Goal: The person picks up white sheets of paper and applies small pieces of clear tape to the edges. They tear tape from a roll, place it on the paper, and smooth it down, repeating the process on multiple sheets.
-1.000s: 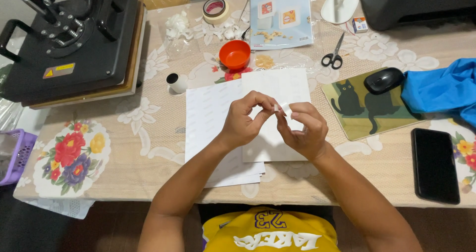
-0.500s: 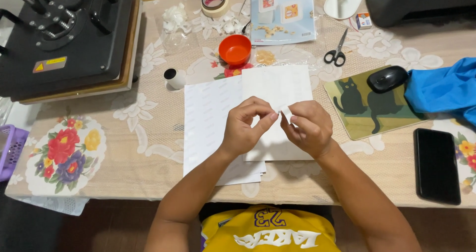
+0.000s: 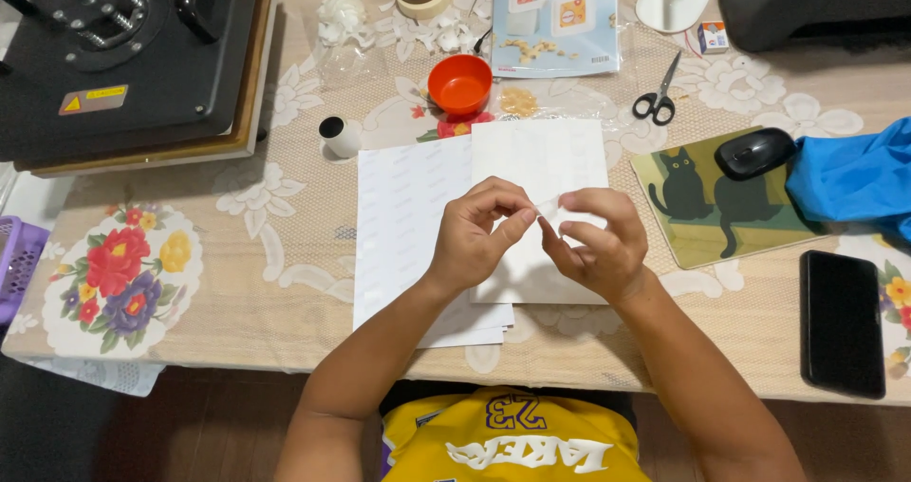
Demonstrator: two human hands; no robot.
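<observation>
A wooden counter (image 3: 237, 335) fills the view under a clear, lace-patterned cover with printed flowers (image 3: 119, 268) at left. Below its near edge lies a dark brown floor (image 3: 171, 435). Light falls evenly, with soft shadows.

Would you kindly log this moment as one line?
left hand: pinching small white piece | right hand: pinching same piece | below: white sheets | nearby: orange bowl, scissors

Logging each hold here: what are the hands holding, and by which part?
A small white sticker piece, pinched at its ends between the fingertips of the left hand and right hand.
</observation>
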